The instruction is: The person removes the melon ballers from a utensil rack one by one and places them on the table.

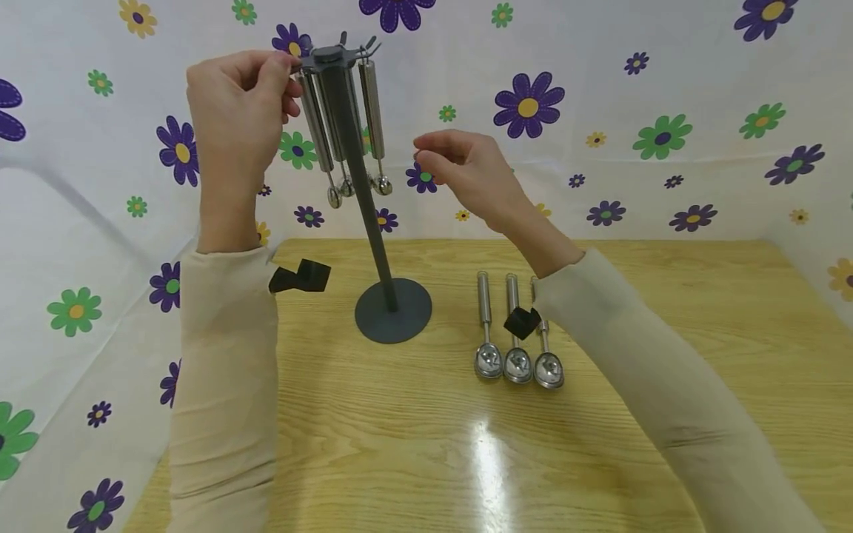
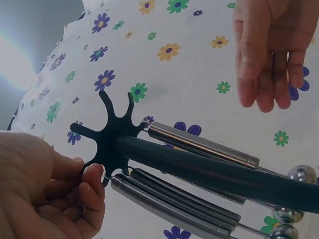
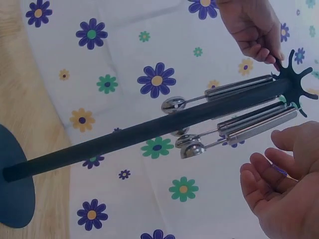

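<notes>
A dark grey utensil stand rises from a round base, with curved hook arms at its top. Several steel scoops hang from the hooks, bowls down. At the crown's left side, my left hand pinches a hook arm between thumb and fingertips. The pinch also shows in the left wrist view, where the left hand is beside a hanging scoop's ring. To the right of the hanging scoops, my right hand is in the air with loosely bent fingers, holding nothing. The right wrist view shows that hand apart from the scoops.
Three more steel scoops lie side by side on the wooden table, right of the stand's base. My right forearm partly covers their handles. Behind the table hangs a flower-patterned cloth.
</notes>
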Motion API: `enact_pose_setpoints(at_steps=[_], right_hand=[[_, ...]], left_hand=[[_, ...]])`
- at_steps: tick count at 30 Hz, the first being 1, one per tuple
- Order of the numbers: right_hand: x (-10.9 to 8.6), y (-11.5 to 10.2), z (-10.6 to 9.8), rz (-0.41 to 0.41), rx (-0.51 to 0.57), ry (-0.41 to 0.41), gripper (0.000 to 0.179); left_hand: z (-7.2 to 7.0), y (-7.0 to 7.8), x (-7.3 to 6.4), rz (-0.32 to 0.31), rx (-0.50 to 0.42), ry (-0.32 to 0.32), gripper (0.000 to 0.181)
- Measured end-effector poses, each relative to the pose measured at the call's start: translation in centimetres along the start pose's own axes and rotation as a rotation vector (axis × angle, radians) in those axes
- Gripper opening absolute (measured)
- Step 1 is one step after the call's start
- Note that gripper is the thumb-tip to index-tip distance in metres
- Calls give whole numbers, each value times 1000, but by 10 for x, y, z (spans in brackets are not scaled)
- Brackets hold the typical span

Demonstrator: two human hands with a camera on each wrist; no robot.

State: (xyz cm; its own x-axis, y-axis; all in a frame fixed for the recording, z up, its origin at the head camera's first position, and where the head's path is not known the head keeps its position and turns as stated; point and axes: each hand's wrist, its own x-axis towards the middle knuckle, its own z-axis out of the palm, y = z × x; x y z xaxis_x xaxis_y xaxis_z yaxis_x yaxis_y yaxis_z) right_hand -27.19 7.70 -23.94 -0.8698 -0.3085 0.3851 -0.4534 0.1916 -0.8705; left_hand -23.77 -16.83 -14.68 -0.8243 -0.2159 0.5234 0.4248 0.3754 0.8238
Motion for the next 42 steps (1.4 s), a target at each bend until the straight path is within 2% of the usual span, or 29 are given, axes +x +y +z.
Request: enact_pose_setpoints(at_steps=[4, 9, 16, 25, 31, 37, 42], right_hand=[[13, -8, 9, -25, 55, 2, 35], [25, -14, 17, -32, 102, 38, 37], [38, -18, 25, -44, 180, -23, 42], [44, -19, 34, -32, 207, -53, 32], [42, -20, 24, -15, 172, -60, 28], [42, -25, 7, 11, 111, -16, 26], [40, -22, -7, 13, 138, 32, 21]], left_hand=[[-2, -4, 2, -8, -57, -2, 26], [-2, -7, 4, -5, -70, -4, 26], [-3, -7, 5, 7, -55, -3, 26], [-2, -8, 5, 9, -64, -5, 26], [-1, -9, 6, 18, -57, -7, 27], [-2, -9, 5, 0, -59, -5, 27], [-1, -8, 3, -16, -68, -9, 27]])
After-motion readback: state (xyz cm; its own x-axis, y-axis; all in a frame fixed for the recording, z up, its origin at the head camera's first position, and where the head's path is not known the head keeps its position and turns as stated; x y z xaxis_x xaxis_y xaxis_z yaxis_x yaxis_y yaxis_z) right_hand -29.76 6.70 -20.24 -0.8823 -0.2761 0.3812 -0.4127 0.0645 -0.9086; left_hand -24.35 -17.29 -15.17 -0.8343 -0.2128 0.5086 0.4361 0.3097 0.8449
